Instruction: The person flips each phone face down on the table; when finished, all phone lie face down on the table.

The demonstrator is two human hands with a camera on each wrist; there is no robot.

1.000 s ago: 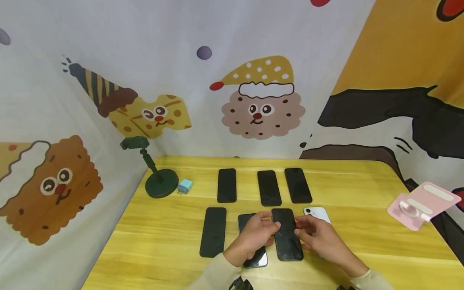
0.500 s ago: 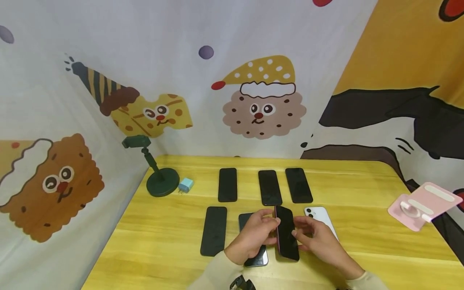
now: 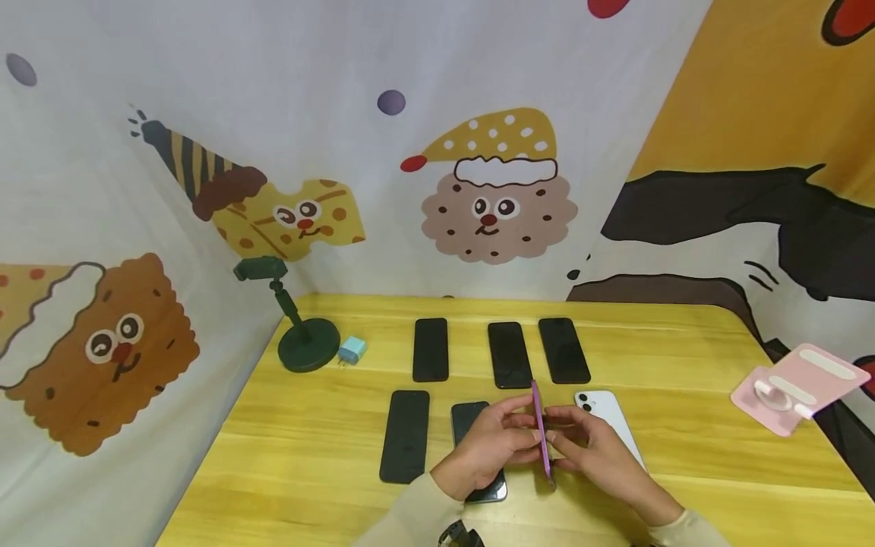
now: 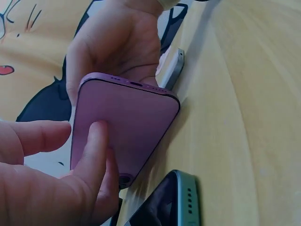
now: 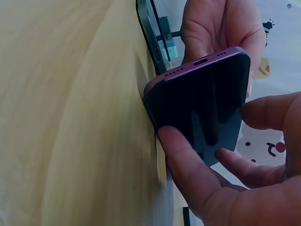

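Note:
A smartphone (image 3: 540,425) with a purple back stands tilted up on its long edge between both hands, nearly edge-on in the head view. My left hand (image 3: 488,448) holds it from the left. Its fingers (image 4: 97,136) lie on the purple back, with the thumb at the upper edge. From the right, my right hand (image 3: 601,456) holds the same phone by its edges, fingers on the dark screen side (image 5: 202,89). A white phone (image 3: 608,414) lies back-up to the right of it. Under my left hand a dark-screened phone (image 3: 468,416) is partly hidden.
Another dark phone (image 3: 405,437) lies at front left. Behind are three more, a left phone (image 3: 431,349), a middle phone (image 3: 510,355) and a right phone (image 3: 563,349). A green stand (image 3: 309,346), a blue charger (image 3: 352,349) and a pink folding stand (image 3: 793,387) are toward the sides.
The phone between my hands has gone from screen-up and nearly flat to standing on its edge, its purple side now showing. The white phone is less covered by my right hand.

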